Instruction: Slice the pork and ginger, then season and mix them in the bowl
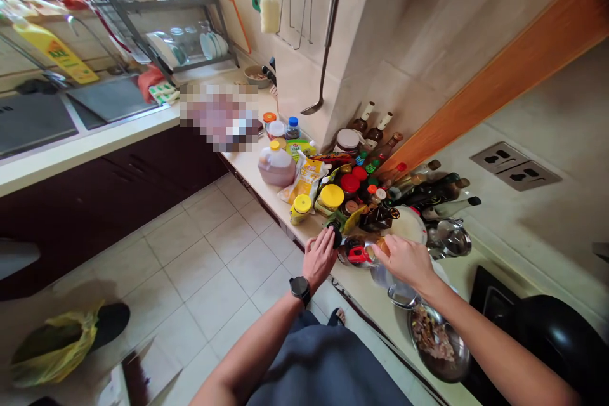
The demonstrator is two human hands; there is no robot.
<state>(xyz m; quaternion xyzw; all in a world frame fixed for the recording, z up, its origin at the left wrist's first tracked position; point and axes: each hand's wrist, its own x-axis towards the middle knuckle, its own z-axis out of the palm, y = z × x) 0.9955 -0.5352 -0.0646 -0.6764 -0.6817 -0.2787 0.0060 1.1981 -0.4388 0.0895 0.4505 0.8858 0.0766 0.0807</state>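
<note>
My left hand [320,259], with a watch on the wrist, reaches to the counter's front edge. Its fingers lie against a round black lid [335,234] and partly cover it. A little to the right, my right hand [408,261] is closed, its fingertips by an orange-brown piece; what they grip is mostly hidden. Between the hands is a clear container [346,252] with dark contents and a red part [358,255]. Just below the right hand, a metal bowl [457,365] holds sliced meat [432,332].
Sauce bottles [380,216], yellow-lidded jars [332,198] and a jug [276,165] crowd the counter behind my hands. A black wok [561,336] sits on the stove at right. A ladle [328,32] hangs on the wall. The sink [109,101] and dish rack [157,6] are at left.
</note>
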